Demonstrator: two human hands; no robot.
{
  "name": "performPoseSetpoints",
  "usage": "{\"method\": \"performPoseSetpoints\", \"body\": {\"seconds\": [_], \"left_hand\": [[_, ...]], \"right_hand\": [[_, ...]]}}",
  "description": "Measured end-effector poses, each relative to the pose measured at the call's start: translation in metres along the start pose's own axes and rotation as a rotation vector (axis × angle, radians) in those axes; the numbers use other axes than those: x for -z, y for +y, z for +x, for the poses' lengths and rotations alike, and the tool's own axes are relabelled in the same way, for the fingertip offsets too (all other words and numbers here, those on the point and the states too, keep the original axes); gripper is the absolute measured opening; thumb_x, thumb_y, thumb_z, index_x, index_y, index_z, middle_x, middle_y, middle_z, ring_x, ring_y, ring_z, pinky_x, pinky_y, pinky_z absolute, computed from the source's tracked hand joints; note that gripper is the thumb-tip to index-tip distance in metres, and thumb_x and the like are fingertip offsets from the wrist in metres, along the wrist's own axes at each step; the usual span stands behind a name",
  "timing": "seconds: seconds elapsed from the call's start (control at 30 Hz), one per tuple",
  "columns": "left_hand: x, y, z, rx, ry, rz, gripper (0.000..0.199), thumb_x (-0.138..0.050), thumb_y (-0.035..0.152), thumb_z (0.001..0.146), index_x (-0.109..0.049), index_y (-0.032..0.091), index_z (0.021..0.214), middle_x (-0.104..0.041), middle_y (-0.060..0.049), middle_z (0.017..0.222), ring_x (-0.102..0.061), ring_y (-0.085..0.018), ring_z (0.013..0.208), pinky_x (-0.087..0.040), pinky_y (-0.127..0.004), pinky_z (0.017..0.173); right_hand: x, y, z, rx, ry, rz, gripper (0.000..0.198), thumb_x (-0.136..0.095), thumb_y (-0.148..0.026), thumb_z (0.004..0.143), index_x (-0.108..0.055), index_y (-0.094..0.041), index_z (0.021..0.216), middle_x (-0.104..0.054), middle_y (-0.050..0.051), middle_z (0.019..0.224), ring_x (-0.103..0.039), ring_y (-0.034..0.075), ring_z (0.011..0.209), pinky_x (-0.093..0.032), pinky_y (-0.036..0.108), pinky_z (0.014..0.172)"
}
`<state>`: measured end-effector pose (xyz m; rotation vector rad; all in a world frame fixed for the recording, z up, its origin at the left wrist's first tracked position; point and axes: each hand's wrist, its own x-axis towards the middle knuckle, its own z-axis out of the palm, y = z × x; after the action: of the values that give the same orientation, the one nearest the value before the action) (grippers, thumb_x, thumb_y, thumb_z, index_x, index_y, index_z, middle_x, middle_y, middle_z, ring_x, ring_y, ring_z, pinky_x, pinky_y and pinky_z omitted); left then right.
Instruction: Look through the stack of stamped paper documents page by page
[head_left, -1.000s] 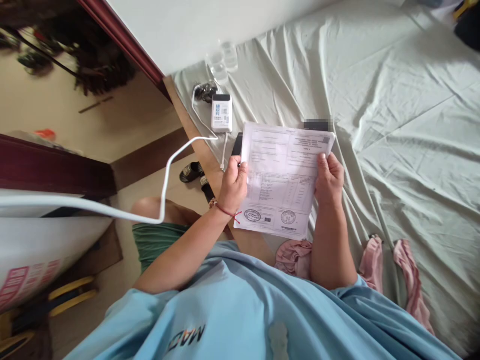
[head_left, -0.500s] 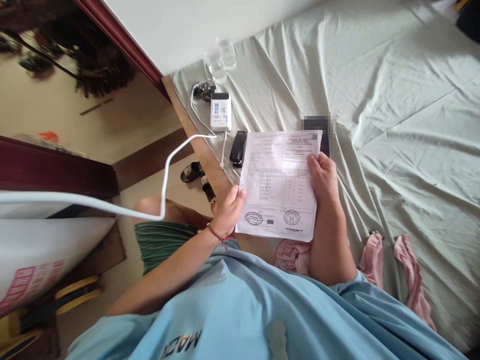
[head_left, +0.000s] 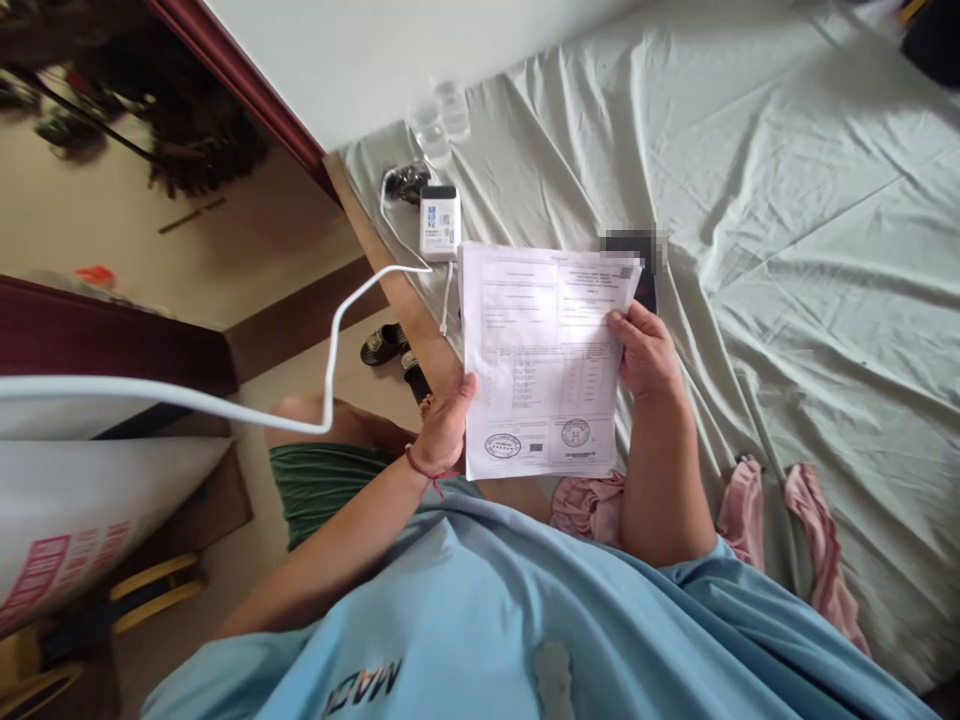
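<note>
A small stack of printed papers (head_left: 544, 365), with oval and round stamps near its lower edge, is held up over my lap. My left hand (head_left: 444, 425) grips its left edge, thumb at the margin and fingers behind. On the right edge, my right hand (head_left: 646, 345) pinches the papers with the thumb on top; its other fingers are partly hidden. Behind the top right corner lies a dark flat object (head_left: 643, 285), partly covered by the papers and blurred out.
A white power bank-like box (head_left: 439, 222) with cables (head_left: 445, 298) sits near the bed's edge. Clear cups (head_left: 431, 135) stand by the wall. Pink cloth (head_left: 589, 508) lies beside me on the pale green sheet (head_left: 810, 300). A white cable (head_left: 328, 365) crosses on the left. Slippers (head_left: 381, 344) are on the floor.
The papers have shifted left and their left side has risen, so they now cover the black stapler seen earlier. Both hands keep their hold; the left has moved slightly left.
</note>
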<state>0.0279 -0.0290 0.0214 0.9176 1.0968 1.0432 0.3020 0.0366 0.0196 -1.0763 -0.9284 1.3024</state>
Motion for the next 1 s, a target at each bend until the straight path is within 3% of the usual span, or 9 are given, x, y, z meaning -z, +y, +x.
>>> {"method": "performPoseSetpoints", "body": {"seconds": [0.17, 0.3, 0.47, 0.7, 0.8, 1.0], "left_hand": [[-0.017, 0.015, 0.021, 0.060, -0.010, -0.143, 0.052, -0.076, 0.055, 0.087, -0.071, 0.020, 0.125, -0.076, -0.013, 0.126, -0.064, -0.035, 0.132, -0.049, -0.054, 0.115], [-0.017, 0.012, 0.023, 0.146, -0.052, -0.137, 0.048, -0.088, 0.047, 0.076, -0.077, 0.017, 0.112, -0.079, -0.013, 0.119, -0.070, -0.039, 0.123, -0.053, -0.058, 0.111], [-0.014, 0.009, 0.023, 0.150, -0.086, -0.095, 0.051, -0.090, 0.045, 0.074, -0.077, 0.018, 0.115, -0.079, -0.012, 0.119, -0.071, -0.037, 0.121, -0.050, -0.058, 0.115], [-0.015, 0.021, 0.052, -0.123, 0.003, -0.007, 0.050, -0.075, 0.061, 0.086, -0.076, 0.019, 0.113, -0.078, -0.012, 0.118, -0.064, -0.035, 0.133, -0.050, -0.051, 0.115], [-0.016, 0.021, 0.060, -0.141, 0.044, 0.042, 0.052, -0.071, 0.065, 0.087, -0.077, 0.019, 0.109, -0.079, -0.011, 0.112, -0.066, -0.035, 0.129, -0.052, -0.051, 0.112], [-0.018, 0.038, 0.070, -0.245, -0.011, 0.037, 0.061, -0.073, 0.067, 0.084, -0.070, 0.026, 0.129, -0.074, -0.010, 0.127, -0.057, -0.034, 0.140, -0.048, -0.051, 0.116]], "right_hand": [[-0.002, -0.003, -0.002, 0.000, -0.036, 0.040, 0.032, -0.079, -0.049, 0.084, -0.077, -0.031, 0.110, -0.079, 0.002, 0.108, -0.073, 0.025, 0.103, -0.062, 0.041, 0.087], [0.000, -0.012, -0.008, -0.029, -0.010, 0.058, 0.036, -0.080, -0.054, 0.084, -0.077, -0.031, 0.112, -0.080, 0.003, 0.105, -0.075, 0.026, 0.098, -0.064, 0.043, 0.081], [0.001, -0.014, -0.010, -0.104, -0.020, 0.052, 0.034, -0.083, -0.051, 0.081, -0.079, -0.029, 0.106, -0.080, 0.002, 0.095, -0.076, 0.023, 0.084, -0.065, 0.041, 0.077], [-0.001, -0.006, -0.007, -0.105, -0.050, 0.060, 0.036, -0.082, -0.054, 0.083, -0.079, -0.028, 0.107, -0.080, 0.002, 0.095, -0.076, 0.023, 0.086, -0.065, 0.039, 0.076], [0.000, -0.006, -0.008, -0.102, -0.027, 0.060, 0.038, -0.080, -0.057, 0.084, -0.079, -0.027, 0.109, -0.081, 0.003, 0.096, -0.077, 0.024, 0.090, -0.065, 0.040, 0.078], [0.004, -0.007, -0.010, -0.138, -0.052, 0.036, 0.037, -0.080, -0.055, 0.085, -0.080, -0.026, 0.107, -0.080, 0.003, 0.091, -0.076, 0.023, 0.080, -0.064, 0.039, 0.072]]}}
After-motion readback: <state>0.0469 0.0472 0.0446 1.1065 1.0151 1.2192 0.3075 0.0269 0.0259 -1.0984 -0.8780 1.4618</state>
